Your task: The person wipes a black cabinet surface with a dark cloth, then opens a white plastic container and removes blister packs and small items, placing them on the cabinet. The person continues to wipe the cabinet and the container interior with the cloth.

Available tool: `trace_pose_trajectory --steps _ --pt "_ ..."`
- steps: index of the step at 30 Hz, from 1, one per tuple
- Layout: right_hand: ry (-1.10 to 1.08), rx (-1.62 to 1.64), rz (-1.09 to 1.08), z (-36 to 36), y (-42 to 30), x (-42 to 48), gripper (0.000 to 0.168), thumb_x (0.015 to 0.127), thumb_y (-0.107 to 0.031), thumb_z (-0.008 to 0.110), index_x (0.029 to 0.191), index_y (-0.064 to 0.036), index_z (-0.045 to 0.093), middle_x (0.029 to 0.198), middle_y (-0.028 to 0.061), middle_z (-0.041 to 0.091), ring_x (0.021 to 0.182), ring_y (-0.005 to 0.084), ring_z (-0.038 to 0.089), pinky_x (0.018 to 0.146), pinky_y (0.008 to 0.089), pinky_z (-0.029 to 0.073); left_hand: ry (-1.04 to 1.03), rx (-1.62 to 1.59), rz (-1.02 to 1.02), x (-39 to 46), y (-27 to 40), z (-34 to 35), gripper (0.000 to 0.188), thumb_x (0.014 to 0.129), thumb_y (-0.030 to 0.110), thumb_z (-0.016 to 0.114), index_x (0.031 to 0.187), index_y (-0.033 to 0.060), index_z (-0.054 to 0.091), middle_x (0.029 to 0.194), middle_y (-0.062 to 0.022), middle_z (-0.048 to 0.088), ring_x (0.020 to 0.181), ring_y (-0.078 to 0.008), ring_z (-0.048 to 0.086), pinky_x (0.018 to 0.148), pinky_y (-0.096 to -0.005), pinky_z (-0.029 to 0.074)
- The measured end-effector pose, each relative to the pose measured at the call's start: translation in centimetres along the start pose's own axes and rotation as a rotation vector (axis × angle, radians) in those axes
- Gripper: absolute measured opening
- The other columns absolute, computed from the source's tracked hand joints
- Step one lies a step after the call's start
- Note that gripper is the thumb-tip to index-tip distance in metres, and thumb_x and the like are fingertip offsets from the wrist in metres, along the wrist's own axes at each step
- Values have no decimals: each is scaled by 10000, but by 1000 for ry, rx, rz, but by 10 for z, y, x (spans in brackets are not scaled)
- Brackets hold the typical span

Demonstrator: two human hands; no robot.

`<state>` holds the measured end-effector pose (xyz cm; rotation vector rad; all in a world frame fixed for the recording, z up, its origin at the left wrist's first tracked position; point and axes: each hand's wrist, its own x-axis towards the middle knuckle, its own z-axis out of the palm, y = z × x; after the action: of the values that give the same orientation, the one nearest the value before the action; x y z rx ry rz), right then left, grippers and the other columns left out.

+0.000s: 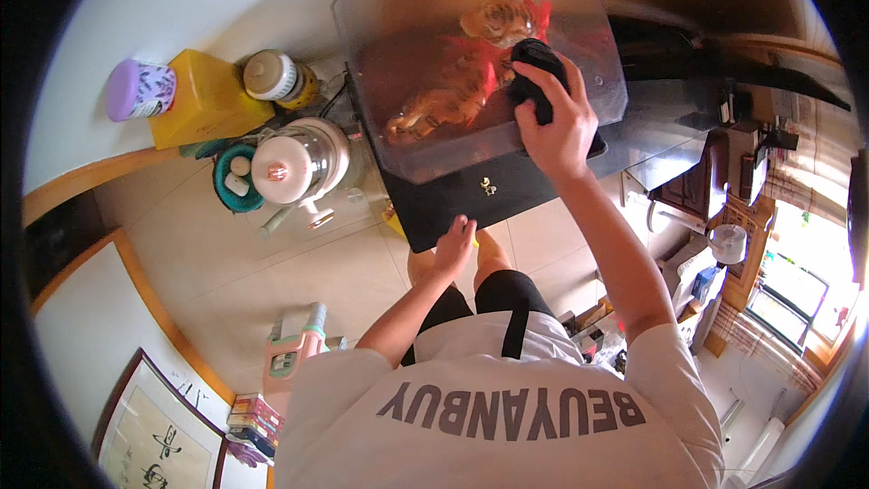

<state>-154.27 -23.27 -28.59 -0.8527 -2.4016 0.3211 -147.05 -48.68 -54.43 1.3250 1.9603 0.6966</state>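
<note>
My right hand (558,123) grips a bunched black cloth or brush-like item (536,75) and presses it against a large translucent plastic cover (414,159) with cut corners. Orange-and-black striped figures (441,105) with red parts show through or on the cover; which, I cannot tell. The cover lies over a black tabletop (434,217), where a small gold-coloured charm (487,185) rests near the front edge. Low at that edge, my left hand (456,244) holds nothing that I can see, its fingers loosely curled.
Left of the table stand a white-lidded glass dispenser (282,170), a teal bowl (244,200), a yellow box (207,102), a purple-lidded tub (139,89) and a lidded jar (271,75). A pink and green plastic item (288,353) is on the floor behind.
</note>
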Motion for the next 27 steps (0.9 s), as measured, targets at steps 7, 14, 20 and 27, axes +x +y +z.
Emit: trace_pose_trajectory --steps 7,14,20,27 --pt "-30 11 -15 2 6 -2 413 643 -109 658 1039 -226 679 1180 128 559 811 311 660 702 381 547 136 479 169 102 16 46 287 834 154 566 1120 134 549 1124 -85 535 926 -213 572 649 -359 522" --pt "-47 24 -68 -1 13 -3 423 638 -134 679 1054 -211 665 1162 139 554 814 281 654 673 359 538 164 433 70 114 1 77 73 819 143 574 883 107 578 915 -52 541 865 -221 577 659 -357 521" --pt "-47 79 -93 -2 15 -4 422 646 -162 687 1063 -211 650 1169 157 549 791 294 655 677 363 529 168 115 -109 116 -14 84 77 796 84 614 847 61 561 893 -119 573 856 -288 617 715 -387 541" --pt "-40 105 -118 -3 19 -5 401 656 -163 674 1054 -208 650 1162 162 548 797 298 651 680 369 532 233 170 -278 88 -24 68 174 694 30 675 794 52 534 767 -128 585 747 -324 623 665 -415 526"
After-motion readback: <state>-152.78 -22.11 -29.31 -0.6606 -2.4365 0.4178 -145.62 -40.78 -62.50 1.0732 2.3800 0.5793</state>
